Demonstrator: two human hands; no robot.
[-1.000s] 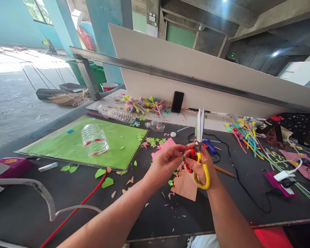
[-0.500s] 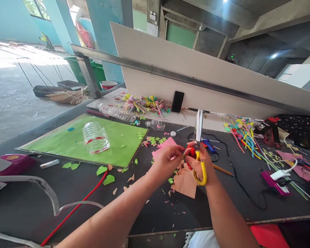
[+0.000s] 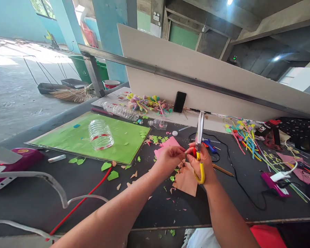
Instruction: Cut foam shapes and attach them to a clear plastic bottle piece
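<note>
Scissors (image 3: 200, 129) with yellow and red handles hang in my right hand (image 3: 204, 161), their blades pointing up and away from me. The thumb and a finger of that hand meet the fingertips of my left hand (image 3: 172, 158). A tiny piece is pinched between the two hands, too small and covered to name. Beneath them lies a cut sheet of orange paper (image 3: 187, 181), and a pink paper (image 3: 167, 146) sits just beyond my left hand. Small green paper stars (image 3: 157, 139) and scraps are scattered around.
A green sheet (image 3: 67, 141) at the left carries a cut clear plastic bottle (image 3: 100, 134). Farther back are more bottles (image 3: 121, 112), pipe-cleaner flowers (image 3: 150, 103) and a phone (image 3: 179, 102). A blue glue gun (image 3: 209, 146), black cord and purple power strip (image 3: 275, 182) lie right.
The camera view has shifted slightly, so the scene sits a little farther right. My hands stay together at the fingertips, and the scissors remain in my right hand with the handle turned slightly.
</note>
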